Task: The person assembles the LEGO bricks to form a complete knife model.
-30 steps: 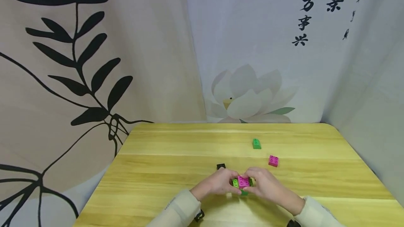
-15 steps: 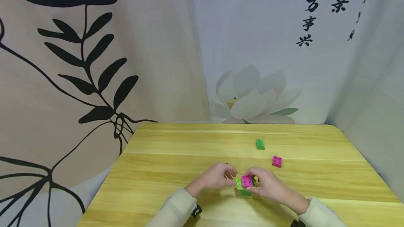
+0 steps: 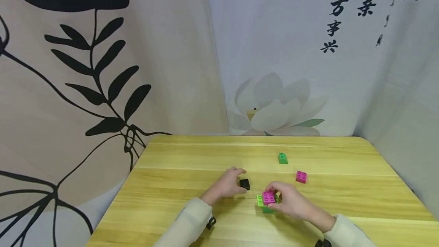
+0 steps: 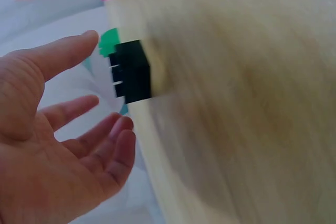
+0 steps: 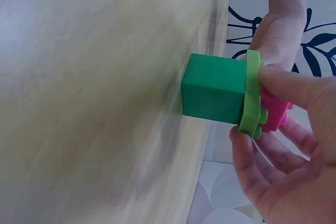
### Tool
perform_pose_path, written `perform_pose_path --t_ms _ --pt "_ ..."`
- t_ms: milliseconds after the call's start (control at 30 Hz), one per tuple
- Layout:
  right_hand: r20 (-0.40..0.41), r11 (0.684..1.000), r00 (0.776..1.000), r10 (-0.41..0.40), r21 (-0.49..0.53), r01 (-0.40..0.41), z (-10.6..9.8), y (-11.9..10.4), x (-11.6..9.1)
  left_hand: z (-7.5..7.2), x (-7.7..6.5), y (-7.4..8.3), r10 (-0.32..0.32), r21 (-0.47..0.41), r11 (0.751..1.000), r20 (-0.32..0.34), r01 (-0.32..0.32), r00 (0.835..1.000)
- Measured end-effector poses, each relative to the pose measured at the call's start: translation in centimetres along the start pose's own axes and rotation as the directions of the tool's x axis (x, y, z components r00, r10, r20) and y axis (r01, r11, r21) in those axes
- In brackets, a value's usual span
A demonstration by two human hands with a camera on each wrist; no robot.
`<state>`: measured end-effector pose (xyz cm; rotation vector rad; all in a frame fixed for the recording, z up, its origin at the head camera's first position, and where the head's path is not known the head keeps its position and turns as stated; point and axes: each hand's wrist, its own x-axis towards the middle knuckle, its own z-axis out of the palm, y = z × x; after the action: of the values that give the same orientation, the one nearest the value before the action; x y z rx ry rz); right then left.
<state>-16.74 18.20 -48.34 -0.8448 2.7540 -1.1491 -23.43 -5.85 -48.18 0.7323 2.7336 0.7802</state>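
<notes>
My left hand [image 3: 229,183] reaches around a black toy building brick [image 3: 244,184], thumb and fingers spread on either side of it. In the left wrist view the black brick [image 4: 134,72] stands on the table just beyond the parted fingers, which hold nothing. My right hand [image 3: 289,200] grips a stack of bricks between thumb and fingers. From the right wrist view, the stack has a dark green block [image 5: 215,87] at the bottom, a thin lime green plate [image 5: 251,95] over it, and a pink brick [image 5: 270,109] on top, partly covered by the thumb.
Farther back on the wooden table [image 3: 192,155] lie a loose pink brick [image 3: 301,177] and a green brick [image 3: 282,158] with a sloped side. A patterned curtain [image 3: 178,48] hangs behind the table's far edge.
My left hand has let go of the brick stack and moved left and away to the black brick, spreading its fingers. My right hand keeps its grip on the stack, nearly still.
</notes>
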Motion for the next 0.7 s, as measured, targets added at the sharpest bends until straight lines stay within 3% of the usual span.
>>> perform_pose_path --t_ms 133,333,700 --pt "0.005 1.0 1.0 -0.001 0.002 0.001 0.0 0.1 0.1 0.4 0.2 0.1 -0.049 0.053 0.997 0.018 0.048 0.999" --pt "0.015 1.0 1.0 0.0 0.001 0.0 -0.2 0.1 0.0 1.0 0.5 0.1 -0.073 0.079 0.994 0.015 0.072 0.997" --pt "0.042 1.0 0.999 0.0 0.019 -0.001 -0.2 0.7 0.2 1.7 0.8 0.1 -0.043 0.073 0.996 -0.022 0.045 0.999"
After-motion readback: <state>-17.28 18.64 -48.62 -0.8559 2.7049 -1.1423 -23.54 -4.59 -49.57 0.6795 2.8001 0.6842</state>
